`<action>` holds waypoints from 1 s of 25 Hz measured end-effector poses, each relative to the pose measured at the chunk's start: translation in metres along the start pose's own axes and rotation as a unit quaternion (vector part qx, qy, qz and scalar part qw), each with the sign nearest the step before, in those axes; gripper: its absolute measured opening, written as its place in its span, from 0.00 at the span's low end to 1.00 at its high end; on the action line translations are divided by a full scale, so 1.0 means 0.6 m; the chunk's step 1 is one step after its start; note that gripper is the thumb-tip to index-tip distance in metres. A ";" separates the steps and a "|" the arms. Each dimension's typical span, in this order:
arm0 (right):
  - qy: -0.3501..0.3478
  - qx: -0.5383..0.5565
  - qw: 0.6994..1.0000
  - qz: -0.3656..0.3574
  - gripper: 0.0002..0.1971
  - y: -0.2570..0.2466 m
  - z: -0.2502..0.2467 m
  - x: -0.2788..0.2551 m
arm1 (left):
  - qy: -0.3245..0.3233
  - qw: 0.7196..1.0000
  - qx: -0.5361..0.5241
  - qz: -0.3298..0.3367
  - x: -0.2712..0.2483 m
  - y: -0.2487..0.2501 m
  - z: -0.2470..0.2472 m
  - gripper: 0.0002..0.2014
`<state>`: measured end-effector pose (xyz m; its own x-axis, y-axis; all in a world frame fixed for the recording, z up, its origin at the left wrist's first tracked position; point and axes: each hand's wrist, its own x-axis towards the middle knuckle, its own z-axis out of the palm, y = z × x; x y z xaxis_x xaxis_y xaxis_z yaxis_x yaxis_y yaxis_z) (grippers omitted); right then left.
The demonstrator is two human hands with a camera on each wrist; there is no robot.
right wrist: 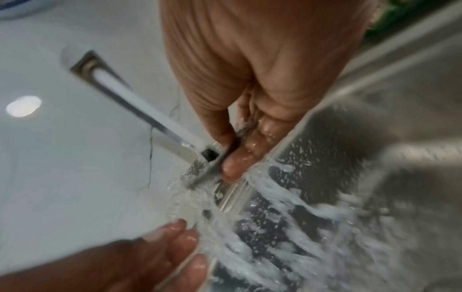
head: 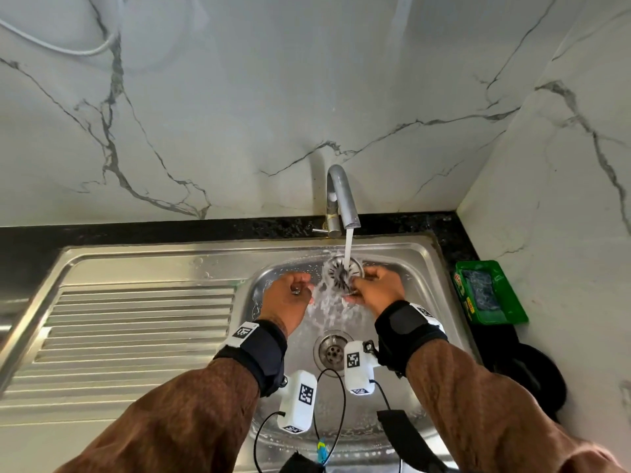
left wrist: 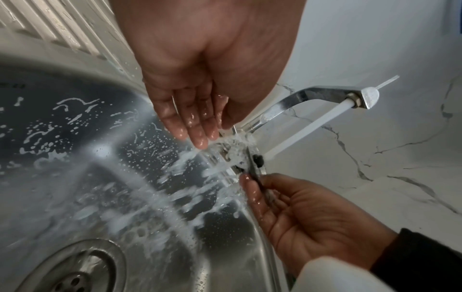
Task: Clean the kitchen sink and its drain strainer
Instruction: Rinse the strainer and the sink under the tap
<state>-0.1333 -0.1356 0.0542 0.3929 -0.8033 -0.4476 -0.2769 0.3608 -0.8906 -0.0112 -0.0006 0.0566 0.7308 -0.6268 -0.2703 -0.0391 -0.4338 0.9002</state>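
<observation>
Water (head: 348,247) runs from the chrome faucet (head: 343,199) onto the round metal drain strainer (head: 341,273), which is held tilted above the steel sink basin (head: 415,302). My right hand (head: 358,285) pinches the strainer's rim (right wrist: 205,171) between thumb and fingers; a black knob shows on its underside. My left hand (head: 300,288) hovers just left of the strainer with straight, wet fingers (left wrist: 197,134) at the edge of the splash, holding nothing. The open drain hole (head: 333,351) lies below, between my wrists. Spray streams across the basin wall (left wrist: 75,138).
A ribbed drainboard (head: 136,329) stretches left of the basin. A green tray (head: 512,312) with a dark scrubber sits on the black counter at the right, and a black round object (head: 536,370) lies nearer. Marble walls close in behind and to the right.
</observation>
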 end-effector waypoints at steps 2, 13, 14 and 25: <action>0.049 -0.145 0.984 -0.090 0.11 -0.003 -0.008 -0.009 | -0.010 1.000 -0.012 0.000 -0.007 0.006 -0.002 0.10; 0.086 -0.249 0.888 -0.378 0.13 0.002 -0.018 -0.028 | -0.053 0.992 0.061 0.097 -0.026 0.022 0.015 0.26; 0.067 -0.213 0.919 -0.325 0.11 0.006 -0.014 -0.031 | -0.042 0.990 0.081 0.105 -0.024 0.020 0.013 0.25; -0.102 0.018 0.994 0.024 0.05 0.055 0.051 -0.064 | 0.177 0.968 0.127 -0.123 0.036 -0.086 -0.167 0.11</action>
<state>-0.1307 -0.0786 0.0395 0.5500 -0.6733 -0.4942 -0.2695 0.4171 -0.8680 0.0749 0.0732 0.0385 0.9249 -0.2433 -0.2920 0.0326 -0.7147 0.6987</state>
